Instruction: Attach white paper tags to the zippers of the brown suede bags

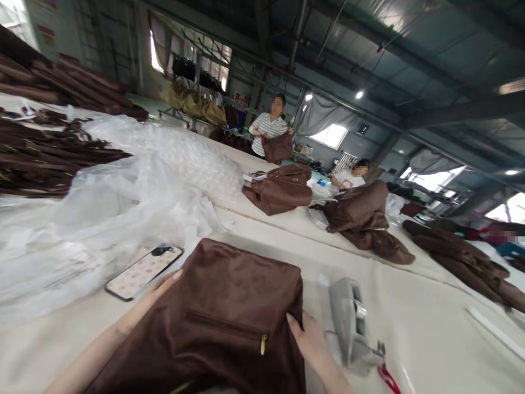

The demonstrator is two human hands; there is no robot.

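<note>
A dark brown leather bag (241,279) lies in front of me, with a zipped pocket and a gold zipper pull (263,343) on the side facing me. My right hand (309,336) grips its right edge, thumb on the front and the other fingers tucked behind. At the upper left edge, my left hand (170,280) holds the bag's side, its fingers mostly hidden by the leather. A phone in a patterned case (143,272) lies just beyond my left hand. Close to my right hand stands a grey tape dispenser (343,314).
Red-handled snips (388,377) lie right of the dispenser. Clear plastic wrapping (135,191) covers the table's left, near stacked brown straps (36,153). More brown bags (283,189) lie across the table. Two people (266,128) work on the far side, one holding a brown bag.
</note>
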